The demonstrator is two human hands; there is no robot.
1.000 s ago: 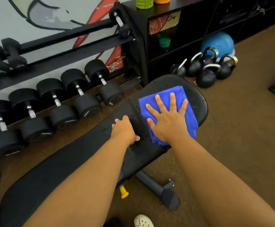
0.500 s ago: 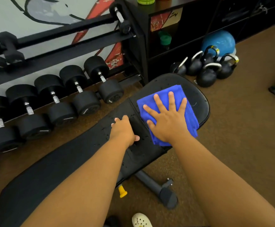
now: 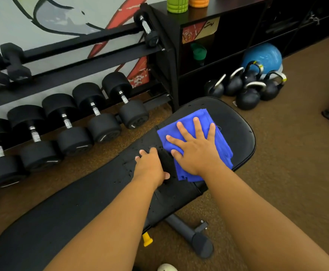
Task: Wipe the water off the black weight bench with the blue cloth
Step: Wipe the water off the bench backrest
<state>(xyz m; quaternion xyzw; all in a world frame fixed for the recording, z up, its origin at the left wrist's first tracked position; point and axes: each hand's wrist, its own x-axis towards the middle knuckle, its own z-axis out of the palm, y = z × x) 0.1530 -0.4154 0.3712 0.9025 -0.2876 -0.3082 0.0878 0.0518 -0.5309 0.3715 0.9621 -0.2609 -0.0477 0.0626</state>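
Observation:
The black weight bench [image 3: 238,124] runs from lower left to the middle right, its seat pad at the far end. A folded blue cloth [image 3: 223,146] lies on the seat pad. My right hand [image 3: 195,151] presses flat on the cloth with its fingers spread. My left hand [image 3: 150,167] rests on the bench just left of the cloth, near the gap between the pads, holding nothing. Water droplets [image 3: 128,163] speckle the back pad around my left hand, and a few dot the seat's far edge.
A rack of black dumbbells [image 3: 99,118] stands close along the bench's left side. Several kettlebells [image 3: 247,94] and a blue ball [image 3: 265,55] sit on the floor beyond the seat, beside a black shelf unit [image 3: 228,36]. The bench's foot bar [image 3: 191,233] sticks out below.
Both hands and the cloth keep their places on the bench; only the camera view has shifted slightly.

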